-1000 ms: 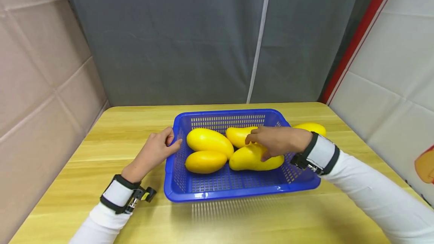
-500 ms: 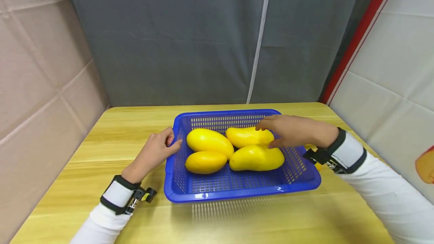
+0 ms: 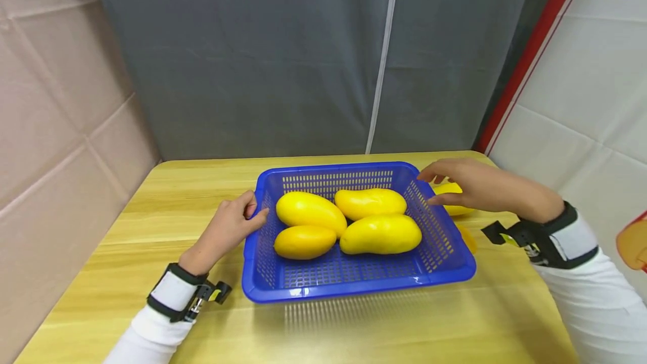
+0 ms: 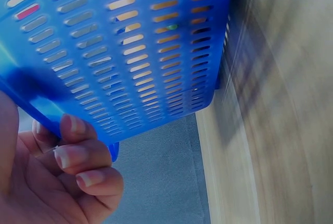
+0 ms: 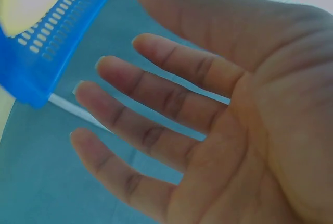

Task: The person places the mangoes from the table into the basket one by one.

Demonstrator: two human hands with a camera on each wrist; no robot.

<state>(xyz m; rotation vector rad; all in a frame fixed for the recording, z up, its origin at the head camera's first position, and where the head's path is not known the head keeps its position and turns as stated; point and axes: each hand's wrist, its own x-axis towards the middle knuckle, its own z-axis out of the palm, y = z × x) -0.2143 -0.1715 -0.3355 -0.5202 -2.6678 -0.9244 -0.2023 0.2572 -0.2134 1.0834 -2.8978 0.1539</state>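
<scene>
A blue perforated plastic basket (image 3: 354, 292) stands on the wooden table with several large yellow mangoes inside. Two lie at its left, an upper mango (image 3: 310, 210) and a smaller lower mango (image 3: 305, 242); a pair of longer ones, a far mango (image 3: 370, 203) and a near mango (image 3: 381, 235), lie to the right. My left hand (image 3: 222, 235) grips the left rim, its fingers (image 4: 86, 153) curled under the edge in the left wrist view. My right hand (image 3: 482, 184) hovers over the right rim, fingers loosely spread and palm (image 5: 229, 146) bare in the right wrist view.
Outside the basket's right side lie more yellow fruit, a mango (image 3: 451, 209) partly behind my right hand and another (image 3: 467, 239) half hidden by the rim. A grey curtain (image 3: 263, 72) hangs behind the table (image 3: 131, 274); pale fabric walls flank both sides.
My right hand has let go of the near right mango and moved right, out of the basket to above its right rim. My left hand keeps its grip on the left rim.
</scene>
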